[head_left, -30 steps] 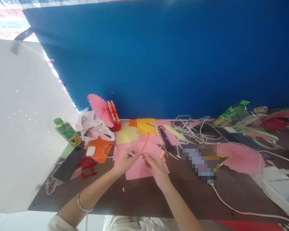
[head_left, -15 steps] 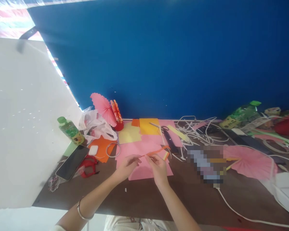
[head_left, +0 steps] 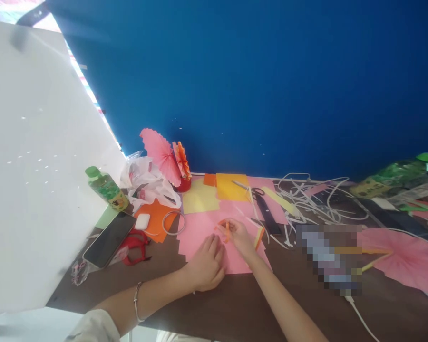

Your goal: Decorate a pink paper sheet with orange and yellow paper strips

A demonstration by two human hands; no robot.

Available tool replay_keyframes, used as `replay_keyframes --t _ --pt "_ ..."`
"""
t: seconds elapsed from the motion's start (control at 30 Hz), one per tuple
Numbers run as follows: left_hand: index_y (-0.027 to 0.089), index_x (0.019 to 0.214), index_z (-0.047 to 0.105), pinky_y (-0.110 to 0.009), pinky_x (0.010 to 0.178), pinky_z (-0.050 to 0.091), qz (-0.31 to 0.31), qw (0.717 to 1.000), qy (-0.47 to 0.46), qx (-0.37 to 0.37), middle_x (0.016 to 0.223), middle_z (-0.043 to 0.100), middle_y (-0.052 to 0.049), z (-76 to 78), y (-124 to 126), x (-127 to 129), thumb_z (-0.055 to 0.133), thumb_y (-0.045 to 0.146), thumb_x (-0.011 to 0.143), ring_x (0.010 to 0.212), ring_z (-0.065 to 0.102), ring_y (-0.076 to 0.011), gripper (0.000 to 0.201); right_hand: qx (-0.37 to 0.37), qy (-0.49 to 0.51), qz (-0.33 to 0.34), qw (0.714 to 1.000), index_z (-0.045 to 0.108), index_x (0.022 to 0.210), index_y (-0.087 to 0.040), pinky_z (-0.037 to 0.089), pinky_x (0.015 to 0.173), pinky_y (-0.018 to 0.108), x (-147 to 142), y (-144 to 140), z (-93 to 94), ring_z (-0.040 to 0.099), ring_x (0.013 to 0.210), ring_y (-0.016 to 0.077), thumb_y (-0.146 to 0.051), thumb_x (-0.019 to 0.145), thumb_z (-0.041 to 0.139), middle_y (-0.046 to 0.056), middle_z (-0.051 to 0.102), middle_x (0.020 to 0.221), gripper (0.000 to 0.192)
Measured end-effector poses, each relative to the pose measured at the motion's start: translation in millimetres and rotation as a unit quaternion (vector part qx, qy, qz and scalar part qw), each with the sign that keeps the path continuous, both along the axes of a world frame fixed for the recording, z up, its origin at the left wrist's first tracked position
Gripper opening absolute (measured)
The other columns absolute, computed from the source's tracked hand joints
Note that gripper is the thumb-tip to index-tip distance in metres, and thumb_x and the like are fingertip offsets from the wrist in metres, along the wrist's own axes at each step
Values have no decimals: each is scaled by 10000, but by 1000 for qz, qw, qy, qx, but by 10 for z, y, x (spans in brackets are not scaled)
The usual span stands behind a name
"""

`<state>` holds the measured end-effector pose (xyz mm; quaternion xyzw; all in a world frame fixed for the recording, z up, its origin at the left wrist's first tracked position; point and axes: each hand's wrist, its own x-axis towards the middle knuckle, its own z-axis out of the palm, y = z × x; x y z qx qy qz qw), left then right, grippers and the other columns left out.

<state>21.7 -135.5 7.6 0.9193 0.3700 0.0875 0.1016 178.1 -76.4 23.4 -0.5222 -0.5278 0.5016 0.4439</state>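
Observation:
My right hand pinches a narrow orange paper strip, which bends into a loop at the fingertips. Just below and to the left, my left hand lies palm down with its fingers curled together over the pink paper sheets. What those fingers hold, if anything, is hidden beneath them. An orange and yellow paper edge shows beside my right wrist. Behind the hands are a pale yellow sheet and a golden yellow sheet, with scissors close by.
On the left are a green-capped bottle, a phone, a white case and a plastic bag. Pink paper fans stand at the back. Tangled white cables and a pixelated patch are on the right.
Both hands held the orange strip stretched between them. Now it is looped in my right hand, and my left hand has turned palm down, lower on the pink paper. The view has shifted slightly.

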Motion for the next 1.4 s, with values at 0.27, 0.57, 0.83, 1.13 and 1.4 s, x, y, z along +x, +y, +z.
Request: replay_keyframes --t 0.27,0.57,0.83,1.13,1.4 --pt "14 1361 318 -507 1059 196 23 999 4 39 1339 412 -243 -28 -43 94 262 406 899 1308 273 -367 609 14 -21 57 998 606 690 -171 483 690 324 -65 262 -192 585 696 169 -314 600 654 30 636 722 176" --pt "34 1390 271 -499 1067 178 29 999 -6 18 1360 388 -238 -98 -114 -12 260 510 880 1326 221 -384 697 4 -67 77 995 612 679 -189 494 641 304 -78 190 -165 604 655 172 -298 646 607 33 655 679 114" --pt "69 1412 228 -512 1074 154 36 998 -32 -33 1409 334 -196 -77 -88 -29 271 496 880 1357 141 -352 683 40 -126 9 991 648 666 -204 487 641 305 -95 83 -198 607 683 184 -286 655 592 46 659 700 100" --pt "46 1396 261 -491 1075 147 28 999 -11 -15 1387 374 -192 -38 -85 -39 237 482 896 1344 179 -360 663 35 -137 33 989 663 697 -206 505 624 293 -99 89 -253 630 699 192 -292 682 617 49 673 713 99" --pt "40 1385 282 -469 1058 162 33 999 10 8 1352 416 -202 -16 -65 -51 223 491 896 1304 278 -368 667 51 -167 36 984 672 678 -211 518 612 273 -118 104 -197 629 655 170 -280 690 619 33 668 694 88"
